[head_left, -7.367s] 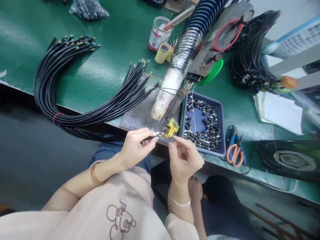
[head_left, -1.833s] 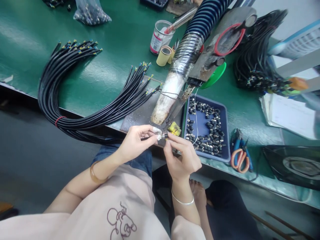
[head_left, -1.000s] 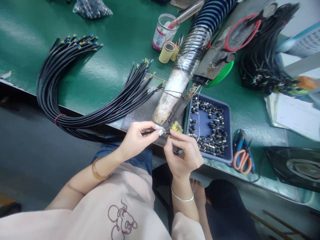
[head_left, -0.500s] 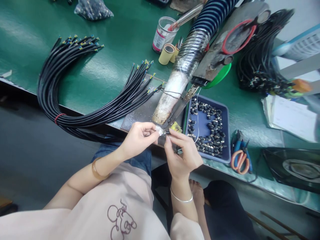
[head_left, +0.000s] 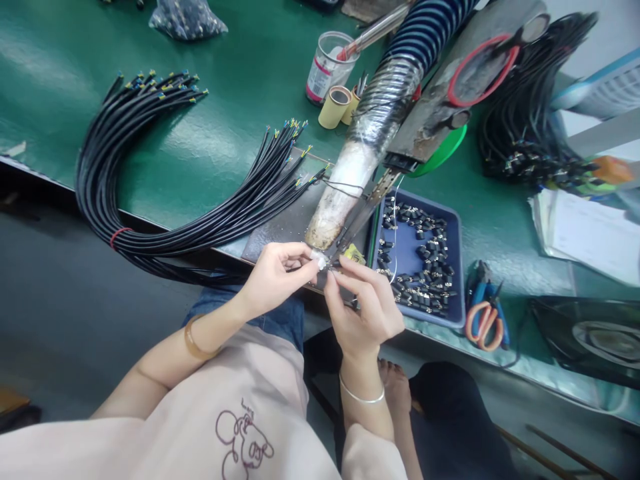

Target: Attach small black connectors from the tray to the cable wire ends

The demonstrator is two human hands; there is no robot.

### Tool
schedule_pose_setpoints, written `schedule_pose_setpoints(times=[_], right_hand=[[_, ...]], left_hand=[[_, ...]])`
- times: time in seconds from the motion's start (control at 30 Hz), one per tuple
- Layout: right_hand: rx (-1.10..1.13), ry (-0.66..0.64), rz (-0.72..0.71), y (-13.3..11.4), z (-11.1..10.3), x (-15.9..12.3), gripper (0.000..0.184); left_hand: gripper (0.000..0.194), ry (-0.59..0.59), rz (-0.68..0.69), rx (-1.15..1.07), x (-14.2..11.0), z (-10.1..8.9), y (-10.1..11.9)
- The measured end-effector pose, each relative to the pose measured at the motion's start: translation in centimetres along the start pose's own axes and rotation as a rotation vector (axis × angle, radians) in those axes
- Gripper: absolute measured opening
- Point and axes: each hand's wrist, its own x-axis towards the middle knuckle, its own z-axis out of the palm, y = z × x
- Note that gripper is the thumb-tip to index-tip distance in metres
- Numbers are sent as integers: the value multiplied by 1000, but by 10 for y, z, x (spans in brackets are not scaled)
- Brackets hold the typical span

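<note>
My left hand (head_left: 277, 275) is closed in a pinch on the end of a black cable, with white wrapping on its fingertips. Close against it, my right hand (head_left: 364, 300) pinches a small black connector with metal pins, mostly covered by the fingers. Both sets of fingertips nearly meet under the tip of a soldering iron (head_left: 357, 217) fixed in a stand. The join between wires and pins is too small to make out. Behind my right fingers, a yellow piece (head_left: 355, 253) is partly hidden. Left of my hands curves a red-tied bundle of black cables (head_left: 165, 243) with coloured wire ends.
A blue tray (head_left: 461, 267) of connectors stands right of the iron, with orange-handled pliers (head_left: 484, 323) beside it. A ribbed hose (head_left: 385, 87) hangs over a dark plate (head_left: 265, 237). Behind are a plastic cup (head_left: 320, 77) and paper (head_left: 590, 233). Another person's leg (head_left: 450, 420) is at right.
Earlier, my right hand was farther from the left, with coloured wires and the yellow piece showing between them. A connector has since come into its fingers. Lately both hands shift only slightly.
</note>
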Motion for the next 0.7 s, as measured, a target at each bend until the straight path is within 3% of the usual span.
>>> schedule_pose_setpoints(times=[0.5, 0.7], right_hand=[[12, 13, -10, 1, -1, -2, 19], [12, 13, 15, 3, -5, -6, 18]], left_hand=[[11, 5, 50, 110, 1, 1, 0], [14, 11, 82, 250, -2, 4, -1]])
